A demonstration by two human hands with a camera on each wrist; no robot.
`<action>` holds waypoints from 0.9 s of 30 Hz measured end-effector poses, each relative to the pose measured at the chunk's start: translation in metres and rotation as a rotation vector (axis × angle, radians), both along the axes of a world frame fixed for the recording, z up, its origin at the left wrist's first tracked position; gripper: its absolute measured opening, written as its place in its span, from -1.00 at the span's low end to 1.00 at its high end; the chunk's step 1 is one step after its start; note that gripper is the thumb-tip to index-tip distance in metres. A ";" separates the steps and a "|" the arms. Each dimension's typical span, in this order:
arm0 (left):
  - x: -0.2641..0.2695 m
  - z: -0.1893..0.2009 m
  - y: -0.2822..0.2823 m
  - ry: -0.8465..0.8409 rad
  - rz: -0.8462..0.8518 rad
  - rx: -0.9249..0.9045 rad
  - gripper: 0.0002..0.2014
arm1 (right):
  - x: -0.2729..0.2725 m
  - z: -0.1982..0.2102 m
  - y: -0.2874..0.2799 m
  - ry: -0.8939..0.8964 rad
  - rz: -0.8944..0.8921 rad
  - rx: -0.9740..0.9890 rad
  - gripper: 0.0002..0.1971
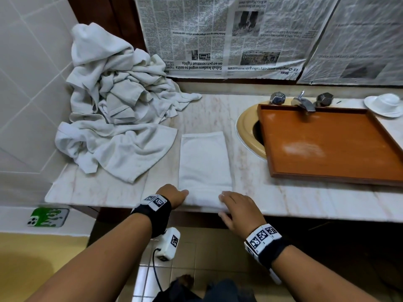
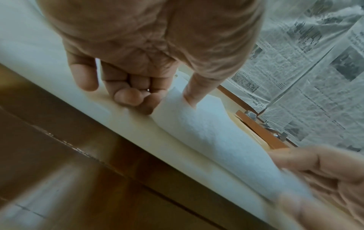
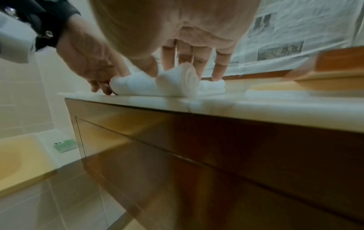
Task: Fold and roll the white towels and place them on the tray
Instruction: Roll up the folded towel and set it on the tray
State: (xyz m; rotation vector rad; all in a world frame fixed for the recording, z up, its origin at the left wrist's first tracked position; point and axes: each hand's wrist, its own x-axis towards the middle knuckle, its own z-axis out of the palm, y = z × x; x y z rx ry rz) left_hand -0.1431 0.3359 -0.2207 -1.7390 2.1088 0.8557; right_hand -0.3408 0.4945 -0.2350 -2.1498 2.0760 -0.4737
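Note:
A white towel (image 1: 205,162), folded into a long strip, lies on the marble counter (image 1: 305,199) left of the sink. Its near end is curled into a low roll at the counter's front edge. My left hand (image 1: 181,196) holds the roll's left end; in the left wrist view the left hand (image 2: 163,99) has curled fingers against the towel (image 2: 206,132) and one digit on top. My right hand (image 1: 235,205) lies over the roll's right end; in the right wrist view the right hand (image 3: 187,68) presses the towel (image 3: 141,87) with straight fingers. The orange tray (image 1: 322,140) sits across the sink and holds nothing.
A heap of crumpled white towels (image 1: 117,118) fills the counter's left back corner. The tray overlaps the yellow sink rim (image 1: 246,127) under the faucet (image 1: 303,103). A white cup and saucer (image 1: 385,104) stand at far right. A phone (image 1: 48,216) lies on a ledge below left. Newspaper (image 1: 218,35) covers the wall.

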 end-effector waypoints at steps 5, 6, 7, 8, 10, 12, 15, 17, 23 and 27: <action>0.000 0.006 0.021 0.238 -0.182 -0.431 -0.77 | -0.013 0.003 -0.006 -0.152 -0.079 0.108 -0.61; 0.001 0.005 0.026 0.281 -0.321 -0.473 -0.77 | -0.015 0.005 -0.009 -0.185 -0.091 0.121 -0.64; 0.004 0.002 0.031 0.313 -0.421 -0.475 -0.75 | -0.017 0.007 -0.012 -0.215 -0.101 0.145 -0.65; 0.007 0.001 0.035 0.338 -0.478 -0.471 -0.74 | -0.019 0.009 -0.014 -0.244 -0.112 0.169 -0.66; 0.016 -0.006 0.038 0.372 -0.556 -0.507 -0.70 | -0.022 0.010 -0.016 -0.304 -0.131 0.210 -0.68; 0.023 -0.015 0.040 0.362 -0.620 -0.537 -0.59 | -0.022 0.011 -0.018 -0.356 -0.148 0.249 -0.71; 0.027 -0.022 0.038 0.426 -0.590 -0.563 -0.64 | -0.015 0.013 -0.022 -0.396 -0.205 0.283 -0.73; 0.028 -0.019 0.036 0.464 -0.525 -0.507 -0.61 | -0.008 0.012 -0.022 -0.307 -0.252 0.255 -0.72; 0.022 -0.006 0.018 0.556 -0.349 -0.309 -0.37 | 0.019 0.001 -0.002 0.066 -0.145 0.145 -0.50; 0.017 -0.004 0.016 0.544 -0.172 -0.204 -0.55 | 0.016 0.006 -0.003 0.054 -0.136 0.217 -0.33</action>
